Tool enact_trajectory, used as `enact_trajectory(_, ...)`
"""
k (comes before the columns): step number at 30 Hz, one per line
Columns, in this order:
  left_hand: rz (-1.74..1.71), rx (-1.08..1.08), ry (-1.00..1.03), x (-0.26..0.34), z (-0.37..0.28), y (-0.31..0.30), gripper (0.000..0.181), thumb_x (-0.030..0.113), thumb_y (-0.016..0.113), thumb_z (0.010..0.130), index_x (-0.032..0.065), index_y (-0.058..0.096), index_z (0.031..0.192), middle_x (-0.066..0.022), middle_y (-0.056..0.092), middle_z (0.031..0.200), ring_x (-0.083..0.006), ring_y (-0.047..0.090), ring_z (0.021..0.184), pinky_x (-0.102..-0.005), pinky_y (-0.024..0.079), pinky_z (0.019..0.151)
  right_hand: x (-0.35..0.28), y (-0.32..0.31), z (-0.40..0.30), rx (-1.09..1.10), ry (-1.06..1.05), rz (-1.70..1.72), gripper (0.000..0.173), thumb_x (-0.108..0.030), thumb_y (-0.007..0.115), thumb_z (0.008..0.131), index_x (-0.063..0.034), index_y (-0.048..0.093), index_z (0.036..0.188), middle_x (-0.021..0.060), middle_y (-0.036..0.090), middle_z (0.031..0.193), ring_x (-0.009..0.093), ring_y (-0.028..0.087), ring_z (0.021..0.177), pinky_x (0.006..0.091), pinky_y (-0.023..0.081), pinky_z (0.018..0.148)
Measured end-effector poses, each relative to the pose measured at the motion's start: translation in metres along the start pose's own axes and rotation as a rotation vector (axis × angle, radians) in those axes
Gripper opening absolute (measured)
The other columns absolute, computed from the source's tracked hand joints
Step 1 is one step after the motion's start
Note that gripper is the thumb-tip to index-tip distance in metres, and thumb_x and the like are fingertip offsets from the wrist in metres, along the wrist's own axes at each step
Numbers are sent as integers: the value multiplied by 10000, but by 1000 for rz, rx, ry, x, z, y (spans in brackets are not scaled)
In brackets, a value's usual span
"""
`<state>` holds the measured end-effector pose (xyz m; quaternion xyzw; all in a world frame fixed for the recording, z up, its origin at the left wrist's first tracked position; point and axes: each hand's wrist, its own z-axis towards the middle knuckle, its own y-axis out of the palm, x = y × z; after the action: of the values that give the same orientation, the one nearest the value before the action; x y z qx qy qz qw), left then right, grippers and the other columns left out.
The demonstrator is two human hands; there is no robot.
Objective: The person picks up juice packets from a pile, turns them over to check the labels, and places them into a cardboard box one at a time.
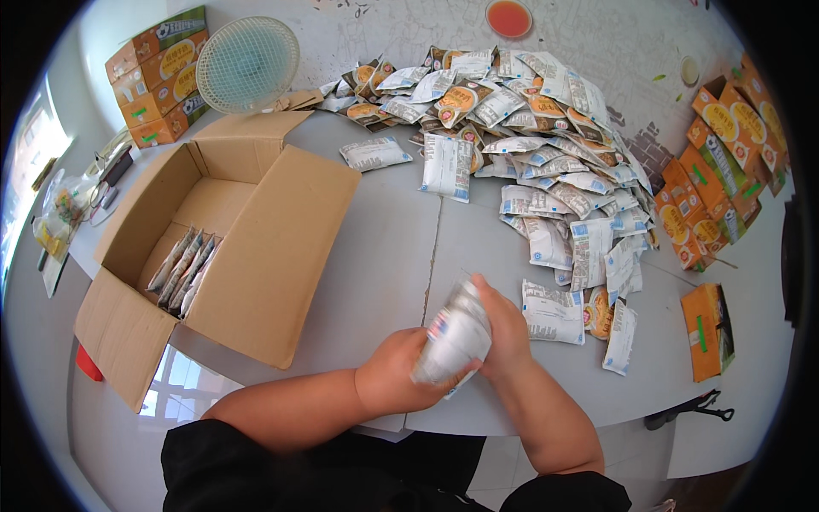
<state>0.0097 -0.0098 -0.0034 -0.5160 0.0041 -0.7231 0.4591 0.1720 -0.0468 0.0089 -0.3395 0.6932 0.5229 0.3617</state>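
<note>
Near the front edge of the grey table, my left hand and my right hand both grip a white printed pouch, tilted and blurred; a further pouch edge shows beneath it, so it may be more than one. To the left stands an open cardboard box, its flaps spread, with several pouches upright in a row inside. A large heap of pouches, white on one side and brown and orange on the other, covers the back and right of the table. One loose pouch lies right of my right hand.
Orange cartons are stacked at the back left, beside a white mesh fan. More orange cartons stand at the right, with a single carton nearer the edge. A bowl of red liquid sits at the far back.
</note>
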Motion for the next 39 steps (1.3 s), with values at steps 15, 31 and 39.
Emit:
enact_trajectory(15,-159,164,-222,10,7,1,228,214,663,887,43,621,1031,-130,664,877,-311,650,783,-355,514,692,12,-6,5,127,-265,-368,396,-362,449,1004,-56,549,774,12,518,730,76,457,676,242,394,630)
enact_trajectory(31,-295,300,-92,-18,17,-2,353,204,634,910,19,549,1199,-134,613,1091,-263,600,950,-356,492,825,3,1,8,-96,-7,40,467,-400,520,965,17,537,1176,93,619,1092,160,609,927,306,497,796)
enact_trajectory(39,-189,-198,-446,9,25,-22,567,327,751,805,32,512,1227,-87,596,983,-139,557,792,-288,492,733,-21,-18,0,-115,-127,40,394,-206,598,932,22,511,1242,111,612,1150,195,604,1028,335,487,898)
